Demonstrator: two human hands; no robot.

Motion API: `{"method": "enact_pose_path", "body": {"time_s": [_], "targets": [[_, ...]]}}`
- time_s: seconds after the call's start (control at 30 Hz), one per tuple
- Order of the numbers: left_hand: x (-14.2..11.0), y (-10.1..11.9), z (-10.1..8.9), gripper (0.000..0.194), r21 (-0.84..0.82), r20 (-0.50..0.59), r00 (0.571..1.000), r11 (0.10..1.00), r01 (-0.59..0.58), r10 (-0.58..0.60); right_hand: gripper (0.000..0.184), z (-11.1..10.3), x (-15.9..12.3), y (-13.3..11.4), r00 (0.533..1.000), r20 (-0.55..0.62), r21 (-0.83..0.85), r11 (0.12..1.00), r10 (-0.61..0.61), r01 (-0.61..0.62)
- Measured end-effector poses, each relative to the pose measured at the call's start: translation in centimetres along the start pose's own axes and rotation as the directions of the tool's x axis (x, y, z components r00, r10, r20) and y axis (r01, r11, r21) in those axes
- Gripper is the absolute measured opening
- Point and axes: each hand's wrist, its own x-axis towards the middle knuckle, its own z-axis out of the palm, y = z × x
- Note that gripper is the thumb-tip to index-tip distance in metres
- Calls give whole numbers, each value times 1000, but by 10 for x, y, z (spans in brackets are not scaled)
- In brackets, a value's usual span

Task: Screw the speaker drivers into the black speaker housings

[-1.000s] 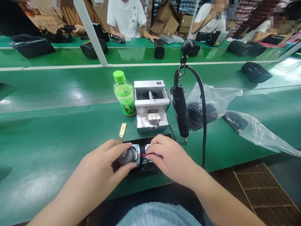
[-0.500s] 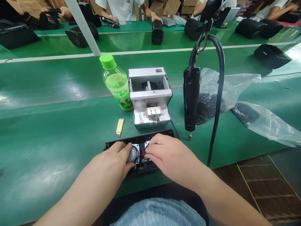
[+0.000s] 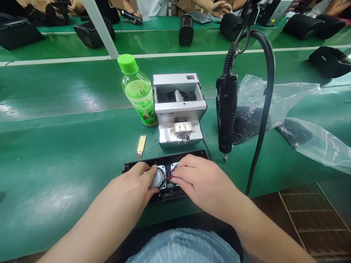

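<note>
A long black plastic panel (image 3: 164, 161) lies at the near edge of the green bench. Two small round silver speaker drivers sit on it. My left hand (image 3: 131, 186) is closed around the left driver (image 3: 158, 178), fingertips on its rim. My right hand (image 3: 200, 180) covers most of the right driver (image 3: 174, 167), its fingers pinched at a thin red wire (image 3: 168, 177) that runs between the two drivers.
Behind the panel stand a grey screw feeder (image 3: 178, 109) and a green bottle (image 3: 138, 91). A small yellowish piece (image 3: 141, 145) lies to the left. A black electric screwdriver (image 3: 226, 113) hangs on a cable at right, beside clear bags (image 3: 274, 106). Other people work across the belt.
The left driver has come down from a tilted, lifted pose onto the panel. Both hands stayed on the drivers. The view has shifted closer and lower.
</note>
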Motion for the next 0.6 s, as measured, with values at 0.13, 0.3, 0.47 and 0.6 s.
{"method": "enact_pose_path", "body": {"time_s": [0.13, 0.3, 0.47, 0.6], "targets": [[3, 2, -6, 40, 52, 17, 998, 997, -55, 54, 26, -1, -2, -1, 1000, 20, -9, 1000, -1, 2], [4, 5, -11, 38, 71, 55, 997, 996, -49, 46, 23, -2, -1, 0, 999, 28, -19, 1000, 19, -19], [5, 4, -12, 36, 74, 50, 997, 996, -59, 55, 21, -3, -2, -3, 1000, 20, -24, 999, 24, -24], [8, -1, -11, 33, 51, 48, 996, 995, -82, 80, 22, -3, -3, -4, 1000, 9, -22, 1000, 13, -13]]}}
